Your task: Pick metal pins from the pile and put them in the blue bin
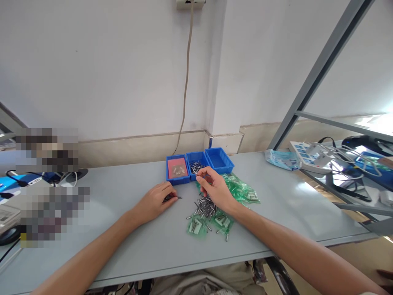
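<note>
My left hand [158,200] rests on the grey table with its fingers curled around several small metal pins [179,198]; one tip pokes out past the fingertips. Over the pile, my right hand [216,189] is closed in a pinch close to the middle blue bin [193,177]. Whatever lies between its fingertips is too small to make out. Below that hand is a loose heap of metal pins [205,207]. Small green plastic bags with pins [196,226] lie at its near edge, and more green bags [245,190] are piled to the right.
Left of the middle bin, a blue bin [178,180] contains a reddish bag of small parts. Another blue bin [219,159] adjoins on the right. A light-blue plastic packet [282,159], power strip [310,159] and cables are at right. Electronics and a mouse [10,235] occupy the left.
</note>
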`<act>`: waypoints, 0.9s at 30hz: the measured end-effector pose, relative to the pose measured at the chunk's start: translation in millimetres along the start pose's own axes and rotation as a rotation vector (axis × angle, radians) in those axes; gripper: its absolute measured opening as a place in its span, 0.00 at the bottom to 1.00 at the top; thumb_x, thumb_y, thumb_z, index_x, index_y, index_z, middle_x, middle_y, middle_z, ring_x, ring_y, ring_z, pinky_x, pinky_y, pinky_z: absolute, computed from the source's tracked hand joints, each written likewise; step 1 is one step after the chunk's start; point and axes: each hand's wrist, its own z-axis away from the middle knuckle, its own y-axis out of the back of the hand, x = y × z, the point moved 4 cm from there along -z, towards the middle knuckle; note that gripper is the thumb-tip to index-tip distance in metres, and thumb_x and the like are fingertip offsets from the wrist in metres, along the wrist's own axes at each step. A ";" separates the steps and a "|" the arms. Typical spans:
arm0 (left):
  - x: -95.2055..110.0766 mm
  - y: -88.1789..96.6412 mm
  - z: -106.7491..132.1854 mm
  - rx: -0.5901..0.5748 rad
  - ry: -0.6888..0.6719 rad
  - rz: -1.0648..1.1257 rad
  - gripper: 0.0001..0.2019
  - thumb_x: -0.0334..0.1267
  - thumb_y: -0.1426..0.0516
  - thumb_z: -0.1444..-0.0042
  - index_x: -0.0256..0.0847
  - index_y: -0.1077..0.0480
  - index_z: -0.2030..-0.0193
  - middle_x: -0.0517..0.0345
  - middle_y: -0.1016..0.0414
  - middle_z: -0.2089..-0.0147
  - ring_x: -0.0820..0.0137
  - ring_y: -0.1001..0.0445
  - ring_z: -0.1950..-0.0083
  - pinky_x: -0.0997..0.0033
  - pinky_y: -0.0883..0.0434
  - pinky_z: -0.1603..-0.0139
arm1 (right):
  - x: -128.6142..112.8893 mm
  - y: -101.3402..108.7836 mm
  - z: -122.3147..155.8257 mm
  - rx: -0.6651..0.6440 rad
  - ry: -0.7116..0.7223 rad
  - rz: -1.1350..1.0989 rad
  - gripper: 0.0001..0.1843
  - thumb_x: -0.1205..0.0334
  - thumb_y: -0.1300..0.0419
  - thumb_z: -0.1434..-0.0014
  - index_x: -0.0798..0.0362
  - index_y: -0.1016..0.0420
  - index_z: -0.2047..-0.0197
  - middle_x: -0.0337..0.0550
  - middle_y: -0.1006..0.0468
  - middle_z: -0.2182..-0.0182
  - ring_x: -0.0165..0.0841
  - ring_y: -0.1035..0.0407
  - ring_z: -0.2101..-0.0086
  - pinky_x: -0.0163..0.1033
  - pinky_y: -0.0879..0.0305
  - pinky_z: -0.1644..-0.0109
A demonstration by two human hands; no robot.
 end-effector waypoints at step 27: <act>0.1 -1.5 1.0 0.011 -0.031 -0.005 0.09 0.41 0.47 0.26 0.42 0.28 0.54 0.54 0.26 0.54 0.66 0.27 0.55 0.65 0.29 0.52 | 0.0 5.7 -5.0 0.025 0.058 0.124 0.11 0.49 0.36 0.36 0.48 0.28 0.59 0.39 0.29 0.65 0.33 0.36 0.69 0.37 0.36 0.72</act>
